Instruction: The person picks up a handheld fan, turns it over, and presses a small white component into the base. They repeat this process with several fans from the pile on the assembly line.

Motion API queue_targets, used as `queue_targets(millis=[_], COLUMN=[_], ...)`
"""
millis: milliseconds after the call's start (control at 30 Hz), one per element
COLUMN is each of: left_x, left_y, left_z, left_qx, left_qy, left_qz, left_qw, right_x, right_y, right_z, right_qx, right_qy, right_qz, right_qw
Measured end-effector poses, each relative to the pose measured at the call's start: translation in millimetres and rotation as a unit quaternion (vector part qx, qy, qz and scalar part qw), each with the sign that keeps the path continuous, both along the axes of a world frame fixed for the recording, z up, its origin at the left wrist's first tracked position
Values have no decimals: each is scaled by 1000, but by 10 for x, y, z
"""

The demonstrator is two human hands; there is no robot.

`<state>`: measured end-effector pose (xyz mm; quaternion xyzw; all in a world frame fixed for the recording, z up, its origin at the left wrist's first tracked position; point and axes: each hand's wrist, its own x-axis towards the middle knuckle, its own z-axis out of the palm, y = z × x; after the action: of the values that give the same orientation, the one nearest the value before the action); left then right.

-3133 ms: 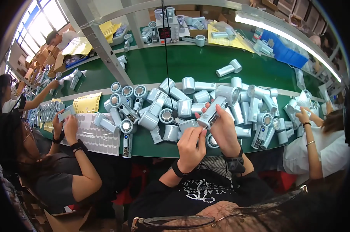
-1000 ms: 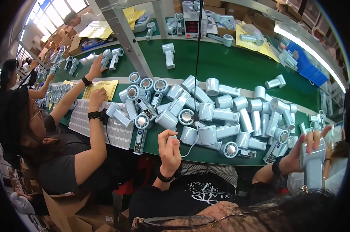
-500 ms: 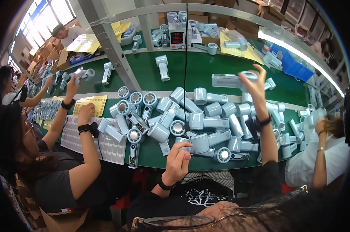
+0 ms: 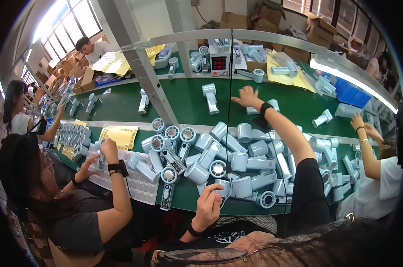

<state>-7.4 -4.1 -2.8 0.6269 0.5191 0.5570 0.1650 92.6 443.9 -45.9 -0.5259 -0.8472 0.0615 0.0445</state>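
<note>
My left hand [image 4: 207, 208] is closed, thumb against fingers, on a thin white cable [image 4: 228, 192] that hangs from a black cord in front of me. What its fingertips cover is hidden. Over the green belt [image 4: 175, 97], my right hand [image 4: 247, 96] reaches out with its fingers spread and nothing in them. A light-blue handheld fan [image 4: 274, 105] lies under my right wrist, partly hidden by it. Another handheld fan [image 4: 209, 99] rests on the belt to the left of that hand. Many more are heaped on the near bench, such as this fan [image 4: 242, 187] beside my left hand.
A grey metal post [image 4: 144, 71] rises at the left of the belt. A power supply with red digits [image 4: 219, 63] and a blue crate [image 4: 350, 92] stand beyond. At left a co-worker handles a fan over a label sheet [image 4: 137, 186]; another co-worker's hand [image 4: 356, 121] is at right.
My right hand has let go of the fan it was holding up, which now lies on the belt, and has opened. My left hand stays closed on the cable. The view has shifted.
</note>
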Motion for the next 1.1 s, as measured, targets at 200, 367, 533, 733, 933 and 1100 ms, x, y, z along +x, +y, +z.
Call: queue_targets(millis=[200, 367, 533, 733, 933, 1100], left_x=[12, 45, 78, 333, 723, 1038], left_y=[41, 32, 32, 131, 264, 302], left_z=[0, -13, -57, 118, 270, 271], left_qx=[1, -51, -19, -7, 43, 64], left_qy=[19, -4, -79, -91, -50, -51], left_qz=[10, 15, -9, -70, -50, -20], left_qw=[1000, 999, 997, 993, 997, 996], right_x=[-847, -707, -235, 673, 1132, 1193], right_y=[-121, -10, -514, -1776, -3017, -3542], right_z=[-347, -414, 301, 1268, 1278, 1102], right_qx=[-39, -59, -165, -360, -402, -405], right_qy=[36, 128, 371, 634, 753, 785], right_qz=[45, 27, -18, -38, -47, -67], right_qw=[998, 990, 914, 684, 519, 464])
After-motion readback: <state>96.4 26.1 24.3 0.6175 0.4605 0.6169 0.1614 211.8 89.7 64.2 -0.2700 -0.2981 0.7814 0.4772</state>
